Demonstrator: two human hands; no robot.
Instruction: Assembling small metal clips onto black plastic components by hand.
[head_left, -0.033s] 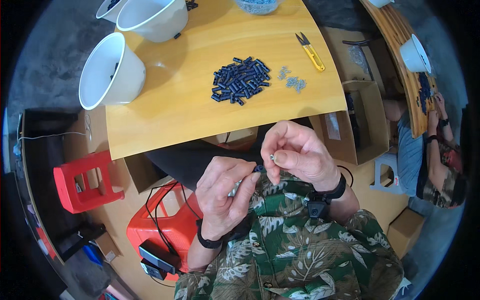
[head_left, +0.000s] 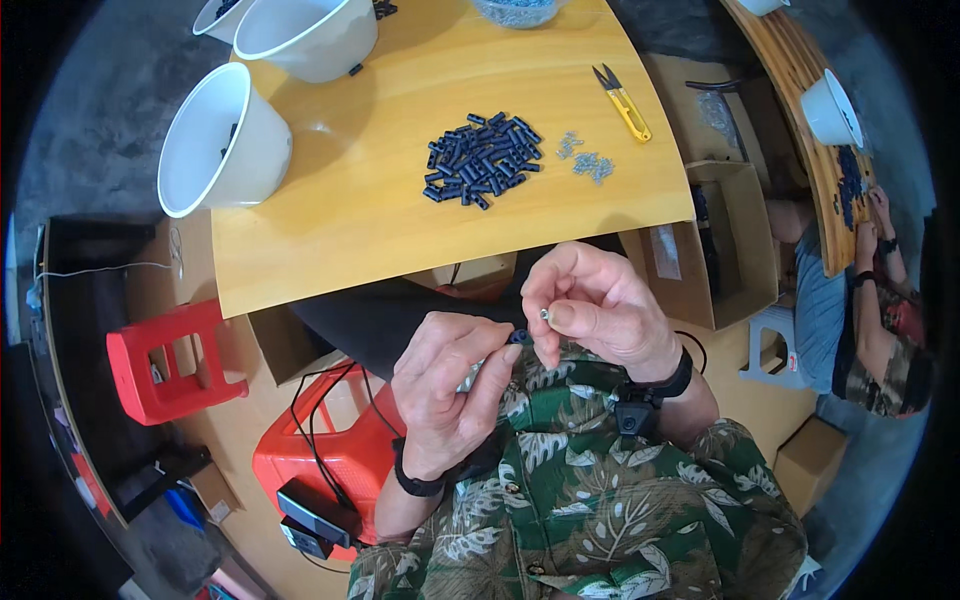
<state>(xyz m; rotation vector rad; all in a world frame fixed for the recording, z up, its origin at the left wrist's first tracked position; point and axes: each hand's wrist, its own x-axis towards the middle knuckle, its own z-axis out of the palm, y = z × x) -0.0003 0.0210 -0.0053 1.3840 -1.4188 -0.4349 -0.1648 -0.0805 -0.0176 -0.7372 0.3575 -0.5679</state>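
My left hand [head_left: 450,375] pinches a short dark plastic tube [head_left: 517,337] between thumb and fingertips, its open end facing right. Just across from it, my right hand [head_left: 605,315] grips a tiny silvery screw [head_left: 544,314] between thumb and forefinger. The two small parts are apart, held over my lap in front of the table edge. On the yellow table [head_left: 350,230] lies a heap of similar dark tubes [head_left: 483,160]. To its right are small piles of silvery screws [head_left: 593,166], with yellow-handled thread snips [head_left: 622,104] farther back.
White tubs [head_left: 225,140] stand at the table's left, and a clear bowl [head_left: 517,10] of small parts at the far edge. Open cardboard boxes [head_left: 740,245] sit right of the table. Red stools [head_left: 170,360] are at left. Another person's hands [head_left: 870,235] work at a wooden table far right.
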